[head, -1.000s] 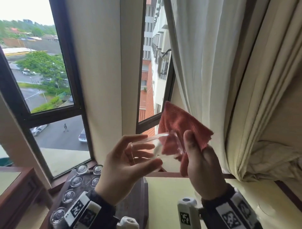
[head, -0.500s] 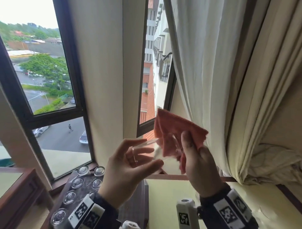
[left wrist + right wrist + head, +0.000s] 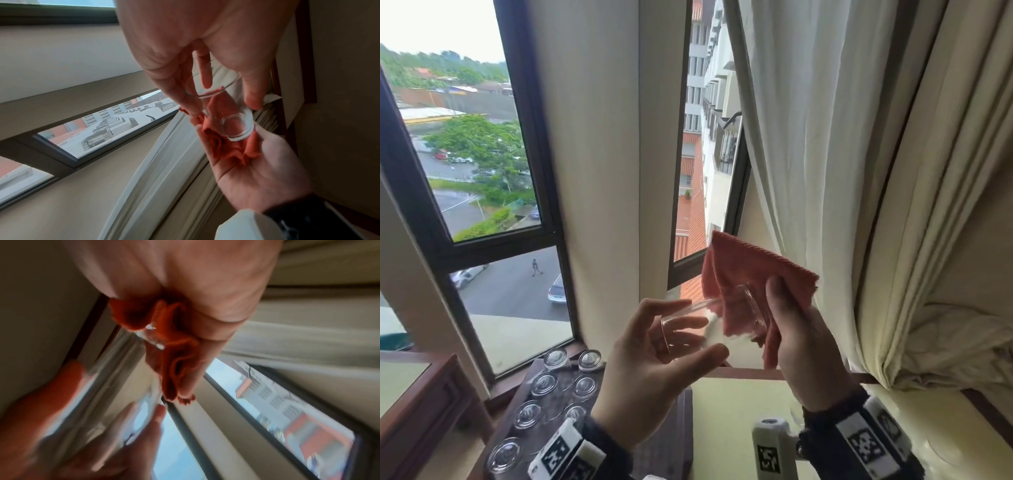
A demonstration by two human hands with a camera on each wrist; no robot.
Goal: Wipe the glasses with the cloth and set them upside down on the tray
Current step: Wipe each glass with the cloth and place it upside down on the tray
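A clear drinking glass (image 3: 709, 320) lies sideways in the air between both hands. My left hand (image 3: 667, 346) grips it near its rim, thumb below and fingers behind. The left wrist view shows the glass (image 3: 224, 112) with its thick base pressed into the cloth. My right hand (image 3: 801, 342) holds a salmon-red cloth (image 3: 750, 284) against the glass base, thumb on top. In the blurred right wrist view the cloth (image 3: 174, 350) bunches in the palm. Several glasses (image 3: 544, 383) stand upside down on the dark tray (image 3: 671, 438) at lower left.
A window (image 3: 482, 171) with dark frames fills the left, and a narrow open pane (image 3: 705, 171) sits behind the hands. Cream curtains (image 3: 859, 171) hang on the right. A pale yellow tabletop (image 3: 722, 428) lies under the hands, with wooden furniture (image 3: 424, 404) at far left.
Both hands and the glass have stayed close together. The cloth's upper flap has shifted and spread a little over the glass base. The view has tilted slightly.
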